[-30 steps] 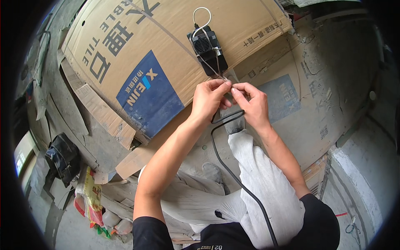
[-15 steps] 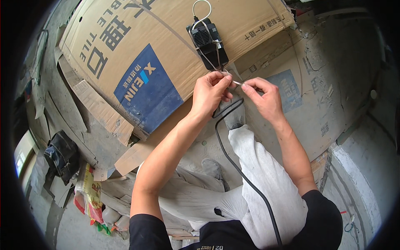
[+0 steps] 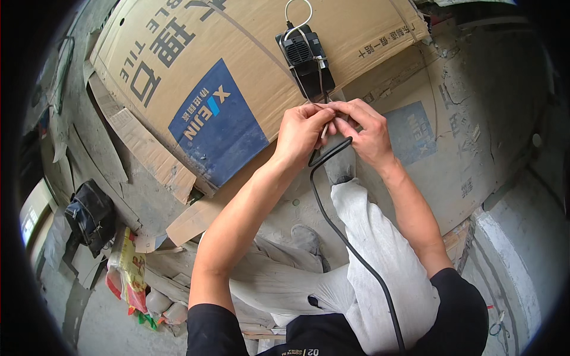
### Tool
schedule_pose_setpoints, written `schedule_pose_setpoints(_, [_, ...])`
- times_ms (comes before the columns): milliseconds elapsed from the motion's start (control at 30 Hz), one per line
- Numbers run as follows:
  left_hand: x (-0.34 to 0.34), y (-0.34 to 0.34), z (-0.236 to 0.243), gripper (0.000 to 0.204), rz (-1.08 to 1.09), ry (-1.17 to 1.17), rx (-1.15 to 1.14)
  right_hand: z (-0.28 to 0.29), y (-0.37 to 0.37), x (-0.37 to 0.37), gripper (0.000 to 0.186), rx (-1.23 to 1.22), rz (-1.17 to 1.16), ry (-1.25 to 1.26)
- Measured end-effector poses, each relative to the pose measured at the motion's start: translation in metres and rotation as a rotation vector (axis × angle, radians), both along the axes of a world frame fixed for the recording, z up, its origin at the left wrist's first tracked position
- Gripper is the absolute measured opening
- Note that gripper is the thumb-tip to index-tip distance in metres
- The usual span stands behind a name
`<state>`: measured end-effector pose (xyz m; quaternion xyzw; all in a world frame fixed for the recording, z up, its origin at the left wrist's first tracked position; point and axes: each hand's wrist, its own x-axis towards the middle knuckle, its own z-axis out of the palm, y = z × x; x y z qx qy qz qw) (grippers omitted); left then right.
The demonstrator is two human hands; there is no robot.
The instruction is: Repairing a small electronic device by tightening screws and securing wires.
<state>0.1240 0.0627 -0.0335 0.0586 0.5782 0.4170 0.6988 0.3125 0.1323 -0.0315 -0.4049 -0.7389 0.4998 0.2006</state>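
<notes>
A black box-shaped device [image 3: 298, 52] with a vent grille lies at the edge of a cardboard box, bound with thin cord. A white cable [image 3: 311, 13] loops from its far end. Just below its near end, my left hand [image 3: 298, 133] is closed, pinching the thin pale cord [image 3: 325, 131], a short piece of which sticks out below the fingers. My right hand [image 3: 371, 132] is closed against the left fingertips, at the same cord; its fingertips are partly hidden. Under both hands a black cable [image 3: 354, 249] bends in a loop and runs down over my leg.
The large cardboard box [image 3: 255, 71] with a blue panel fills the upper middle. More dusty cardboard [image 3: 451, 178] lies to the right. At the left are a black bag [image 3: 92, 216] and a colourful plastic sack [image 3: 132, 267]. My shoe [image 3: 306, 238] rests on the floor.
My right hand has moved in to the left and now meets my left hand; the pale cord stretched between them is now bunched at the fingertips. The view has shifted slightly.
</notes>
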Motion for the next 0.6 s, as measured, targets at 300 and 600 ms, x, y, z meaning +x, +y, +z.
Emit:
schedule_pose_setpoints(300, [-0.007, 0.000, 0.009, 0.025, -0.027, -0.033, 0.023, -0.014, 0.003, -0.009, 0.018, 0.163, -0.038, 0.040])
schedule_pose_setpoints(600, [-0.005, -0.011, -0.013, 0.033, 0.024, 0.289, 0.241, -0.015, 0.005, -0.008, 0.019, -0.138, -0.036, -0.022])
